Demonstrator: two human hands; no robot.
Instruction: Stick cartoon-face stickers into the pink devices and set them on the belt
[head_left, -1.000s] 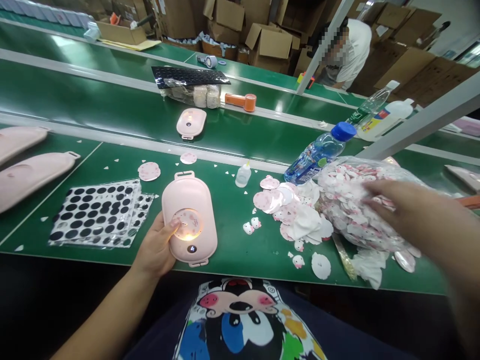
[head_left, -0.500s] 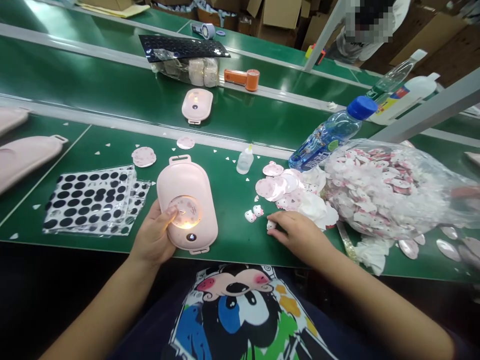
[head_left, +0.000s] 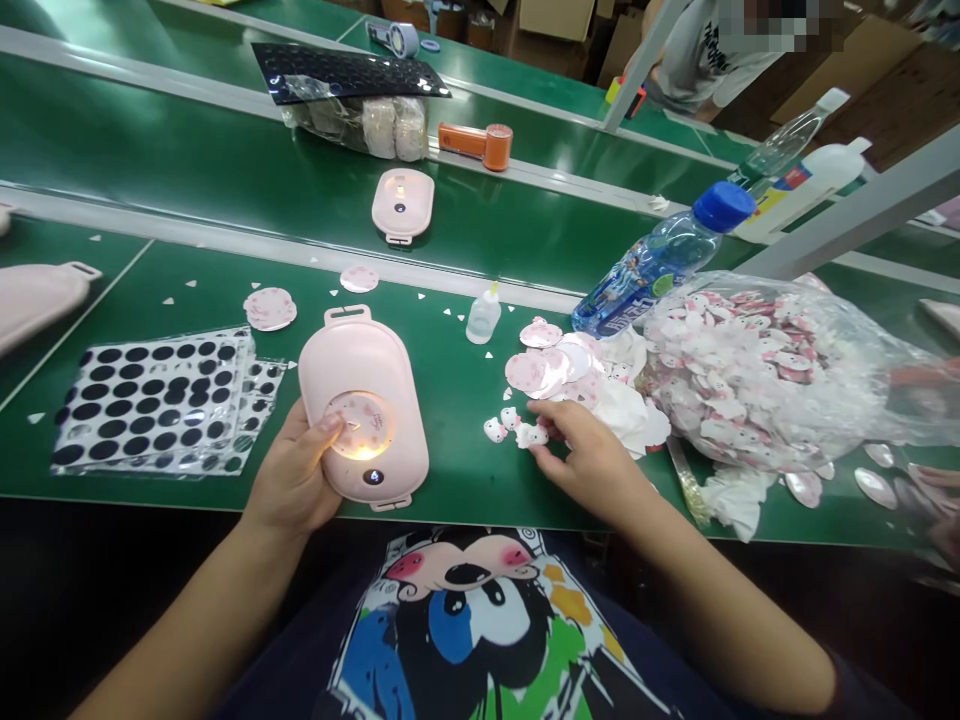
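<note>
My left hand (head_left: pixel 300 465) grips the pink oval device (head_left: pixel 401 400) at its left side, thumb on the lit round window. A small display shows near the device's lower end. My right hand (head_left: pixel 581 455) has thumb and fingertips at a small white cat-shaped piece (head_left: pixel 531 435), close to the table. Two more such pieces, one of them a cat-head piece (head_left: pixel 494 430), lie just left of it. Behind my right hand are round pink stickers (head_left: pixel 526 371) and crumpled white paper (head_left: pixel 637 415).
A clear bag of cat-face pieces (head_left: pixel 757 370) and a blue-capped bottle (head_left: pixel 645 265) stand right. Dotted sheets (head_left: pixel 157 400) lie left. A dropper bottle (head_left: pixel 484 315) and a second pink device (head_left: pixel 403 205) are farther back. A person (head_left: pixel 705 60) is beyond the tables.
The white piece at my right fingertips has come left, beside the other small pieces. My left hand keeps its hold on the device. The view has shifted slightly.
</note>
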